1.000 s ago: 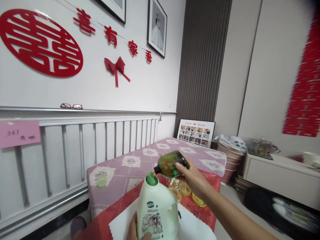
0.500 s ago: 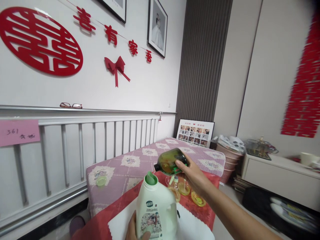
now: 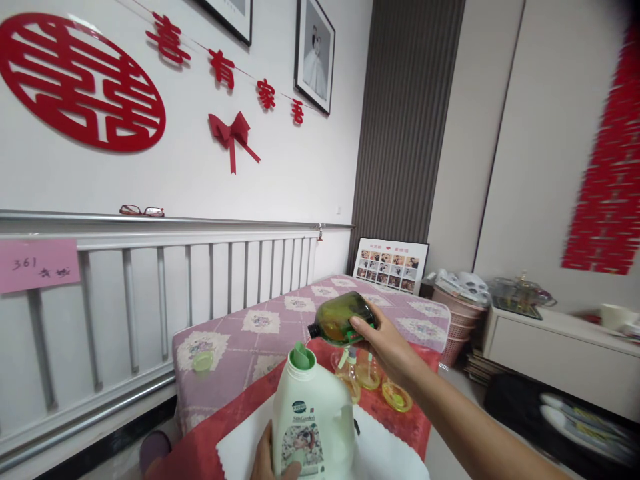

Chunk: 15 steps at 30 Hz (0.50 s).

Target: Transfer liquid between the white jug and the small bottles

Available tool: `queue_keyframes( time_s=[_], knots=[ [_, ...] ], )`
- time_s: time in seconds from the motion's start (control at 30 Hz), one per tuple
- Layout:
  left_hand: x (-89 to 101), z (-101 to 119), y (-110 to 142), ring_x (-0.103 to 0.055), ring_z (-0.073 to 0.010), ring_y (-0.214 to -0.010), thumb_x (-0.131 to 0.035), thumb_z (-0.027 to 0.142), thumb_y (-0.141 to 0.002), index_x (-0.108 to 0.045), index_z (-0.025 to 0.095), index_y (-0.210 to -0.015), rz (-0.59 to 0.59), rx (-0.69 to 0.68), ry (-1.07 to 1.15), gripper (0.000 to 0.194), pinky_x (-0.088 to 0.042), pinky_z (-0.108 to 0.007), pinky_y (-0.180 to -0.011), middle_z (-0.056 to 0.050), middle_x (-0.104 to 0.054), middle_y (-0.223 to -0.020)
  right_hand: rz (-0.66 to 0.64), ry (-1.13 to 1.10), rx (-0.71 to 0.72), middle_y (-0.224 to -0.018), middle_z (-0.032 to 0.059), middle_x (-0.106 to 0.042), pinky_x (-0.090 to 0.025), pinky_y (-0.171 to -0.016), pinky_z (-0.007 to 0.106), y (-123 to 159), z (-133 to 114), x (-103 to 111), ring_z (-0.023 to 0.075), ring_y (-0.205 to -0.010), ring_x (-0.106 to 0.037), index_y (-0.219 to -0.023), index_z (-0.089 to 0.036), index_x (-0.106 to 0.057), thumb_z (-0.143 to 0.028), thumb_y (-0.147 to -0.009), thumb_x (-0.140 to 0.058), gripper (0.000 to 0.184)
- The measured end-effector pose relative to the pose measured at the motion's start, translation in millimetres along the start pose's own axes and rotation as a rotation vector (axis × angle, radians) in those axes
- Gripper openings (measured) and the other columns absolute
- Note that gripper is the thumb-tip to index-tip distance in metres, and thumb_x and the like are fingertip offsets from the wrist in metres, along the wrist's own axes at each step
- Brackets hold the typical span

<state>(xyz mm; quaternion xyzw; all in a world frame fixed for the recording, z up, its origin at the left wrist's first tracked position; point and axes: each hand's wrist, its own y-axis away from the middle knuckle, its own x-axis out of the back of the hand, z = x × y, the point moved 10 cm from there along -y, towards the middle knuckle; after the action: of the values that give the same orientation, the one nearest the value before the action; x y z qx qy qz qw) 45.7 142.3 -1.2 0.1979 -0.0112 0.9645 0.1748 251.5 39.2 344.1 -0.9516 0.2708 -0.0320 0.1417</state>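
Observation:
My right hand (image 3: 387, 347) is wrapped round a dark green bottle (image 3: 343, 319), tipped on its side with the neck pointing left and down toward the top of a white jug. That white jug (image 3: 310, 417) has a green funnel-like spout (image 3: 301, 357) and a printed label. My left hand (image 3: 267, 460) grips the jug low at the bottom edge of the view, thumb on the label. The jug stands on a white mat (image 3: 390, 457) over a red cloth (image 3: 225, 417).
Small glass bowls (image 3: 395, 395) and a little spray bottle (image 3: 350, 377) with yellow liquid sit behind the jug. A green cap (image 3: 203, 361) lies on the purple patterned tablecloth (image 3: 280, 320). White railing (image 3: 165, 287) runs along the left; baskets (image 3: 463, 313) and a low cabinet (image 3: 560, 350) stand at right.
My right hand has lifted the green bottle slightly upward, keeping it tipped over the jug. The left hand and jug have stayed in place.

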Motion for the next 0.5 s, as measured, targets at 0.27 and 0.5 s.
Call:
queue_keyframes(
  time_s=[0.27,0.5],
  knots=[
    [0.6,4.3,1.0,-0.053,-0.0218,-0.132,-0.058,0.026,-0.063,-0.024,0.007,-0.146,0.013,-0.043,0.011,0.092,-0.043,-0.023,-0.107,-0.013,-0.051,-0.147,0.020,0.029,0.013,-0.120,0.0075,-0.066,-0.058,-0.072,0.035,0.0,-4.7,1.6,0.0231,-0.090,-0.068,-0.134,-0.031,-0.050,-0.049,-0.069,-0.079,0.074],
    [-3.2,-0.1,-3.0,-0.056,-0.0223,-0.128,-0.058,0.030,-0.063,-0.023,0.004,-0.144,0.011,-0.071,0.021,0.092,-0.043,-0.023,-0.106,-0.015,-0.052,-0.145,0.011,0.064,0.025,-0.123,0.0072,-0.065,-0.058,-0.073,0.036,-1.5,-5.6,3.3,0.0238,-0.093,-0.068,-0.134,-0.033,-0.049,-0.050,-0.069,-0.079,0.074]
  ],
)
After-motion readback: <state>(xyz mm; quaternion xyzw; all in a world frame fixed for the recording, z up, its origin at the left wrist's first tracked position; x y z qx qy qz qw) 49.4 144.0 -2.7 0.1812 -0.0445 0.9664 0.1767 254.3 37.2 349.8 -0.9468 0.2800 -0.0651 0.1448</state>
